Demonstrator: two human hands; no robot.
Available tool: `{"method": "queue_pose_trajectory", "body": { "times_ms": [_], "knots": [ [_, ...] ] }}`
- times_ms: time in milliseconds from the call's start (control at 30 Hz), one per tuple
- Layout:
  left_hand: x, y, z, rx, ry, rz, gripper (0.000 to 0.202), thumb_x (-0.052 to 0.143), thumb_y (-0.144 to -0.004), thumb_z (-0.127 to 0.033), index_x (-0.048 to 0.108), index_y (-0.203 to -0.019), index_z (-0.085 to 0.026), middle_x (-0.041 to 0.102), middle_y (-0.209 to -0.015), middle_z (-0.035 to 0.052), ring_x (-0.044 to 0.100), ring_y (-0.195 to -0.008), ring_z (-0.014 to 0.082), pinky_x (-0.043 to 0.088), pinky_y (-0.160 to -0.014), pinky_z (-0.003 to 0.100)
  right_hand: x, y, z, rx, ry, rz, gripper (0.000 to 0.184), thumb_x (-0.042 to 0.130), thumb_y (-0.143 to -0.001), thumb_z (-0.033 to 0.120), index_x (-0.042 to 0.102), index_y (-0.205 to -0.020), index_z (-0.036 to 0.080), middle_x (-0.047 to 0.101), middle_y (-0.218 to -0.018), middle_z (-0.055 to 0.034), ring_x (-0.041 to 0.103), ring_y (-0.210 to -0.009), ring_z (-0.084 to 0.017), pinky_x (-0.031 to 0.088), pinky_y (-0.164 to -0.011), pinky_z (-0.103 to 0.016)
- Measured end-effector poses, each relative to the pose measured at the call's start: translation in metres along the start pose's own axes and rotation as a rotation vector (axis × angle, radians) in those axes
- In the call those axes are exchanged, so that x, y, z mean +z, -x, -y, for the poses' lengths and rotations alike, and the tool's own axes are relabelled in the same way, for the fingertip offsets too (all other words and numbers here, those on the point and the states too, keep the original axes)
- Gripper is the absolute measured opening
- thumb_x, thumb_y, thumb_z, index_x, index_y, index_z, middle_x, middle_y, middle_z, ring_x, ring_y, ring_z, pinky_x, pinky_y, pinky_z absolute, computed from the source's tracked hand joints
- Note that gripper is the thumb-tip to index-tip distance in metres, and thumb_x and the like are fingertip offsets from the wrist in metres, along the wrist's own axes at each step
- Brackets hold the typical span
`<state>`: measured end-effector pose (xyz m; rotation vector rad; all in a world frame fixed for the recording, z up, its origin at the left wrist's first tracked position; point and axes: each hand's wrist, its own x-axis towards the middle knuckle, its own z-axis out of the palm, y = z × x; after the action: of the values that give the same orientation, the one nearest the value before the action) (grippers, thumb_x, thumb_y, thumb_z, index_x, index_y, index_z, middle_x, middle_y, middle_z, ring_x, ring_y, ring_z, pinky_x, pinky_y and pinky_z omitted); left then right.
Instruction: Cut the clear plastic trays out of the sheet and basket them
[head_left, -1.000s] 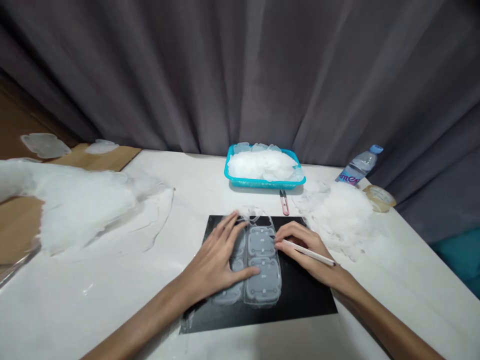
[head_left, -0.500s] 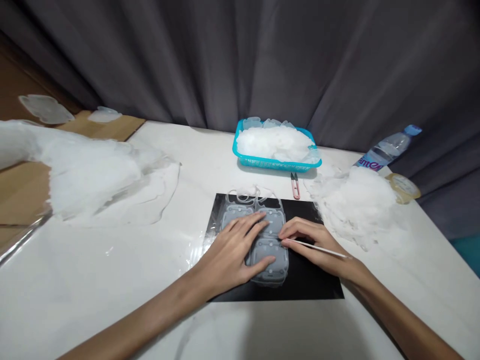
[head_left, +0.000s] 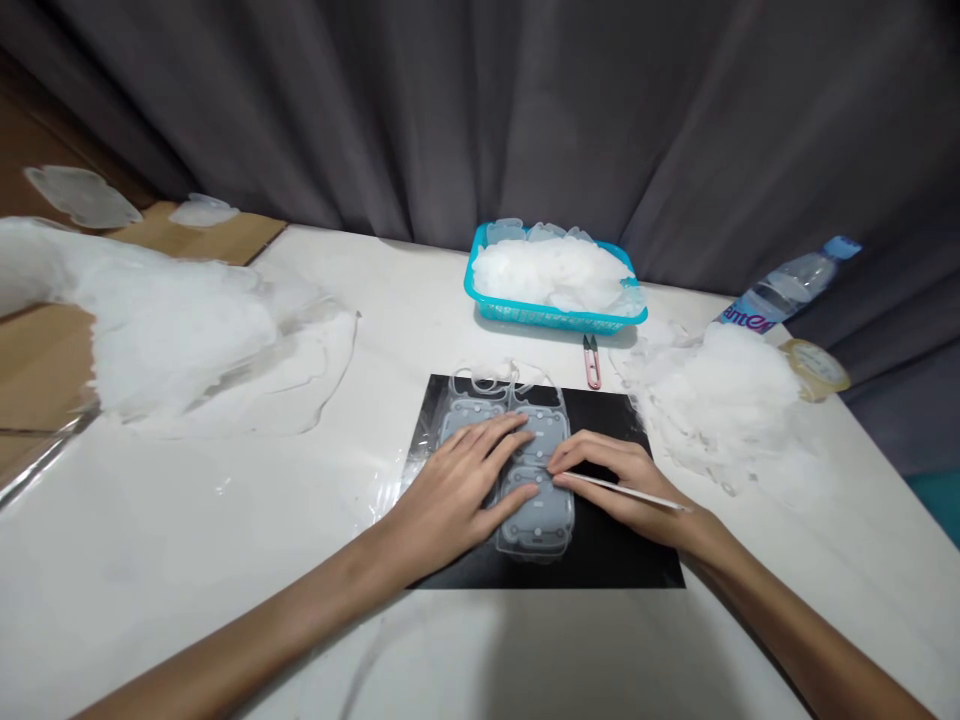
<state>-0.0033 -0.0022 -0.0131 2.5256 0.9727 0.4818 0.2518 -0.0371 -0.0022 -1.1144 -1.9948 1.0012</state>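
Note:
Several clear, rounded-square plastic pieces (head_left: 536,515), joined in a block with thin looping strands at the far end, lie on a black sheet (head_left: 626,560). My left hand (head_left: 461,485) rests on them with its fingers spread, covering part of the left side. In my right hand (head_left: 626,478) a thin white stick (head_left: 637,494) is pinched between thumb and fingers. Its rear end points back toward my wrist. Those fingertips touch the seam between the upper and lower right-hand pieces; the stick's tip is hidden there.
Beyond the sheet stands a turquoise basket (head_left: 559,317) heaped with white fluffy material, with pink-handled thread snips (head_left: 592,365) before it. White fluff (head_left: 739,400), a tape roll (head_left: 817,370) and a water bottle (head_left: 784,290) lie right. More white material (head_left: 180,330) and cardboard (head_left: 45,365) lie left.
My right hand has shifted slightly left along the seam with the stick. My left thumb has drawn up closer to the seam. The whole view has moved a little.

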Motion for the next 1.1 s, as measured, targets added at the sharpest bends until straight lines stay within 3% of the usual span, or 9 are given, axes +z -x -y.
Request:
{"method": "queue_pose_trajectory", "body": {
  "times_ms": [300, 633, 867, 1100],
  "knots": [
    [0.001, -0.001, 0.001, 0.011, -0.004, -0.016, 0.050, 0.057, -0.104, -0.051, 0.053, -0.147, -0.025, 0.052, -0.158, 0.0099, 0.054, -0.141, 0.0300, 0.045, -0.117, 0.048, 0.002, -0.001, 0.001, -0.099, 0.117, 0.014, 0.013, 0.057, -0.106, 0.028, 0.069, -0.110, 0.024, 0.073, -0.107, -0.0076, 0.070, -0.104, -0.021, 0.057, -0.095, -0.036],
    [0.001, -0.001, 0.001, 0.028, -0.032, -0.006, 0.050, 0.058, -0.103, -0.049, 0.053, -0.145, -0.022, 0.053, -0.157, 0.0111, 0.053, -0.141, 0.0306, 0.046, -0.116, 0.048, -0.003, 0.006, 0.006, -0.199, 0.271, 0.054, 0.014, 0.053, -0.106, 0.016, 0.063, -0.113, 0.023, 0.071, -0.108, -0.0102, 0.067, -0.101, -0.022, 0.057, -0.088, -0.036],
    [0.002, 0.000, 0.003, 0.016, -0.020, -0.018, 0.050, 0.058, -0.103, -0.051, 0.054, -0.145, -0.024, 0.054, -0.156, 0.0101, 0.054, -0.140, 0.0308, 0.047, -0.114, 0.048, 0.010, 0.005, -0.007, -0.373, 0.433, 0.027, 0.020, 0.052, -0.104, 0.011, 0.061, -0.120, 0.019, 0.070, -0.113, -0.0126, 0.066, -0.105, -0.024, 0.056, -0.091, -0.037],
    [0.001, -0.001, 0.002, 0.024, -0.042, -0.005, 0.050, 0.058, -0.103, -0.052, 0.054, -0.144, -0.023, 0.054, -0.156, 0.0098, 0.055, -0.139, 0.0300, 0.048, -0.114, 0.048, 0.012, 0.008, -0.008, -0.390, 0.527, 0.029, 0.019, 0.047, -0.105, 0.008, 0.057, -0.118, 0.018, 0.069, -0.112, -0.0130, 0.065, -0.102, -0.023, 0.055, -0.091, -0.038]
  ]
}}
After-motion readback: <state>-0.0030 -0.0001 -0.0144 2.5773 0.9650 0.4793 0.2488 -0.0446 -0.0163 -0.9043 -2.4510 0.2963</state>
